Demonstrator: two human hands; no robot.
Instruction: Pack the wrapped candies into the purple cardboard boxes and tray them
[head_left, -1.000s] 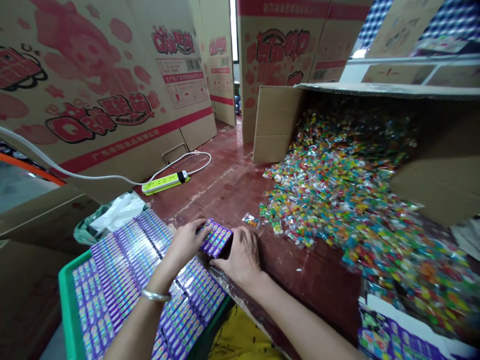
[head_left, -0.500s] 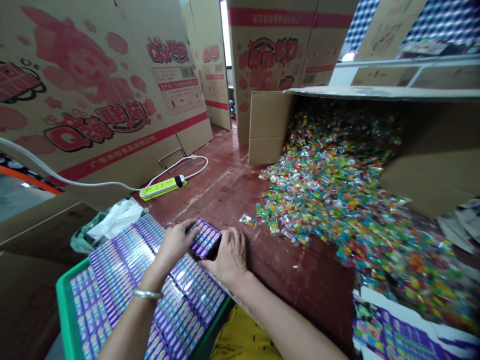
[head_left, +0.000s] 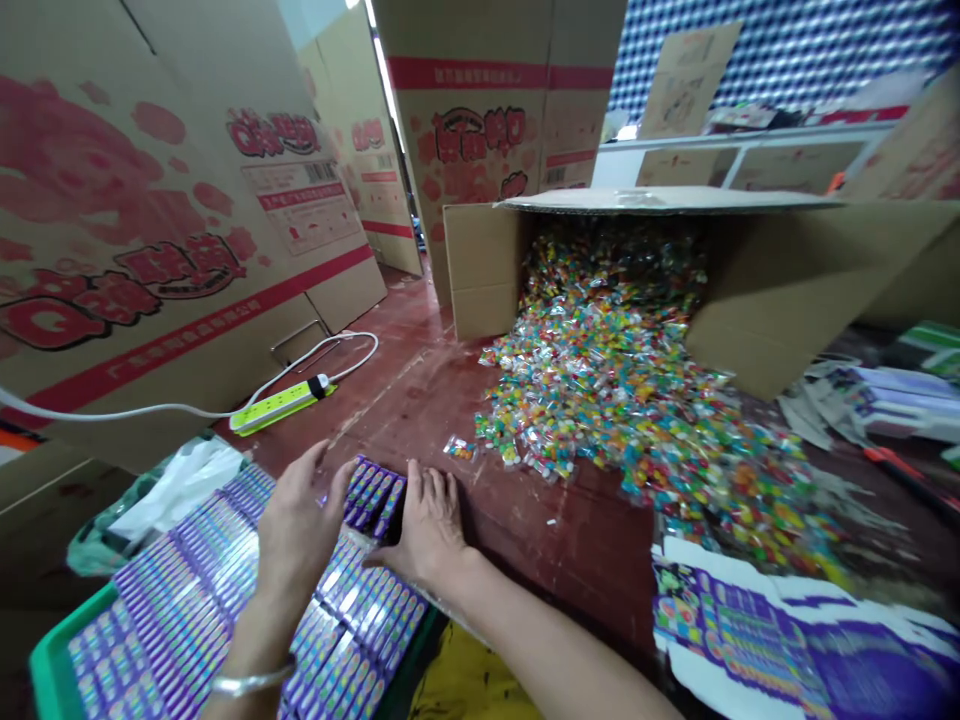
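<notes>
Small purple boxes with coloured prints stand grouped [head_left: 373, 495] at the far right corner of a green tray [head_left: 56, 655]. My left hand [head_left: 296, 520] is just left of this group, fingers apart, seemingly holding nothing. My right hand [head_left: 427, 530] is spread against the group's right end, its thumb reaching along the near side. A dark gap shows beside the group under my right hand. Tight rows of similar purple boxes [head_left: 184, 580] fill the tray below my hands. Whether my right fingertips press on the boxes or the table is hidden.
Small clear packets of coloured candy [head_left: 600, 370] spill from a tipped carton [head_left: 484, 270] onto the red-brown table [head_left: 517, 580]. Flat purple cartons [head_left: 780, 630] lie at front right. A power strip [head_left: 277, 405] with a white cord is at left. Big printed cartons [head_left: 300, 230] stand behind.
The view has swung to the right. My left hand has lifted off the group of boxes and its fingers have spread. My right hand has opened out, staying at the group's right end.
</notes>
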